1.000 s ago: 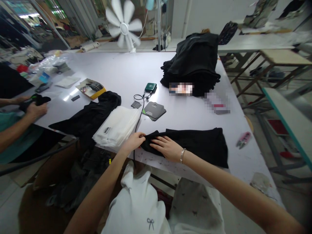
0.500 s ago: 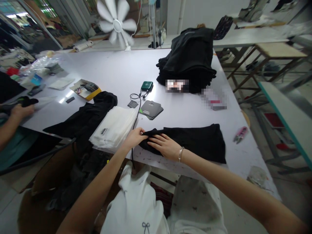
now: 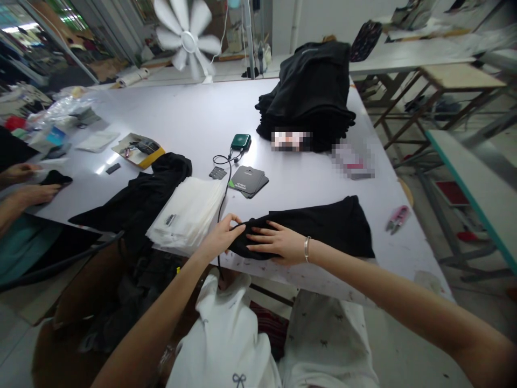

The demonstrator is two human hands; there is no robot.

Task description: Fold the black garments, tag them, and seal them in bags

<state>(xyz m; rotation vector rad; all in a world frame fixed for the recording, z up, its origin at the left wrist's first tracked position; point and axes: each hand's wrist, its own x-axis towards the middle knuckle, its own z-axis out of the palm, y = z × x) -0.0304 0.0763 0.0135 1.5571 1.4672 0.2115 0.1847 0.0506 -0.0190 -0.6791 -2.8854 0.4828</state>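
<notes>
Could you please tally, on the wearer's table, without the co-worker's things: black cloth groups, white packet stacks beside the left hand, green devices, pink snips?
Black cloth groups: 3 (handled piece, left heap, tall pile)
White packet stack: 1
Green device: 1
Pink snips: 1
Total: 6

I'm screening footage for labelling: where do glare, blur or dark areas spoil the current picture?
Head view: glare streaks the table near the yellow-edged package; head view: the fan has smeared blades; head view: pixelated blocks hide details by the black stack; head view: the right hand stands out, but the black cloth beneath shows few folds.
</notes>
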